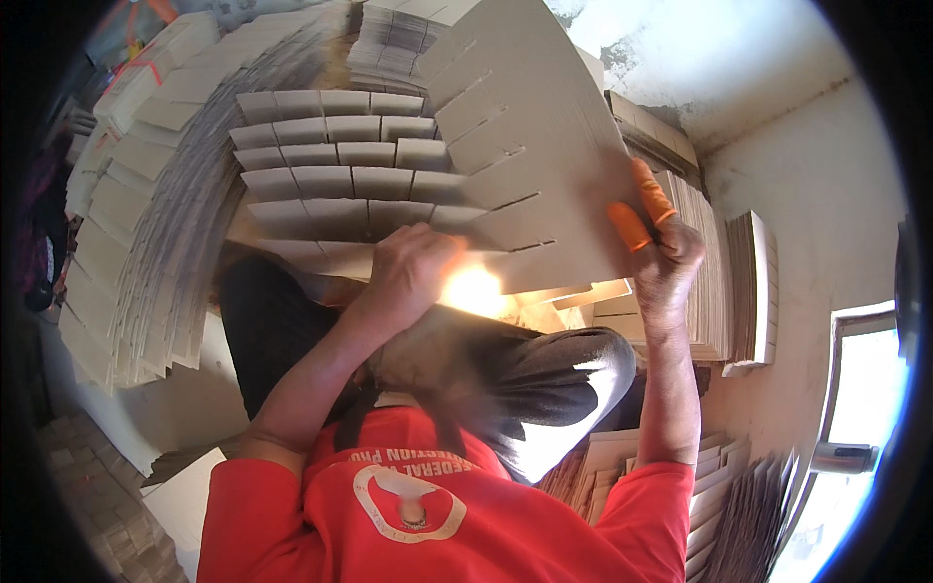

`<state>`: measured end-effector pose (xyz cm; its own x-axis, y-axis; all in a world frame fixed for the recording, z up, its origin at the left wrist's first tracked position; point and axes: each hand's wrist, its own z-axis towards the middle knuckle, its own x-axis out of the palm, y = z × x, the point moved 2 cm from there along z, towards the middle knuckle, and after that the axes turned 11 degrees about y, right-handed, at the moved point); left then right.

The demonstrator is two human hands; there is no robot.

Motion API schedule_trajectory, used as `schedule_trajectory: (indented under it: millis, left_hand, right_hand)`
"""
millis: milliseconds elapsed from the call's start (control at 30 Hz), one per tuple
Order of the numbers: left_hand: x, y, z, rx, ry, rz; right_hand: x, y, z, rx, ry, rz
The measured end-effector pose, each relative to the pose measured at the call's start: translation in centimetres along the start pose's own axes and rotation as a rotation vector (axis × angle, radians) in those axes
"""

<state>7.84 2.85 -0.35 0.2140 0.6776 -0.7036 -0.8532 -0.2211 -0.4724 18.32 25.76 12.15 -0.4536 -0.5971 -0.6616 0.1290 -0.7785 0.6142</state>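
A large grey-brown cardboard sheet (569, 165) with a row of cut slots stands tilted in front of me. My right hand (666, 243) grips its right edge, two fingers in orange finger covers lying against the board. To the left is a cardboard divider grid (326, 182), made of several upright strips crossed by others. The sheet's slotted side meets the ends of those strips. My left hand (416, 267) is closed at the grid's near right corner, close to the sheet's lower edge. What its fingers pinch is hidden and washed out by a bright glare.
Tall stacks of slotted cardboard (185, 214) curve along the left, with another pile (398, 44) behind the grid. More cardboard stacks (705, 282) lean by the right wall (807, 185). My crossed legs (564, 374) lie below the work. Cut pieces (714, 496) stand at the lower right.
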Motion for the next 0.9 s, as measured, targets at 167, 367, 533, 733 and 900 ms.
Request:
schedule_trajectory:
  millis: [167, 367, 533, 733, 900]
  left_hand:
    - [-0.1, -0.1, -0.2, 0.013, 0.025, 0.003]
    - [0.1, 0.0, -0.4, 0.025, 0.003, -0.028]
    - [0.4, 0.2, -0.3, 0.027, -0.007, -0.043]
    - [0.6, 0.3, 0.1, -0.01, -0.028, -0.023]
    - [1.0, 0.8, 0.3, -0.007, -0.023, -0.076]
  right_hand:
    - [-0.1, -0.2, -0.7, -0.06, -0.009, 0.006]
    - [2.7, -0.2, -0.6, -0.028, 0.172, 0.059]
    - [4.9, -0.9, 0.7, -0.073, 0.3, -0.049]
    - [4.7, -0.8, 2.2, 0.114, 0.494, 0.003]
    - [5.1, -0.5, 2.2, 0.005, 0.572, -0.045]
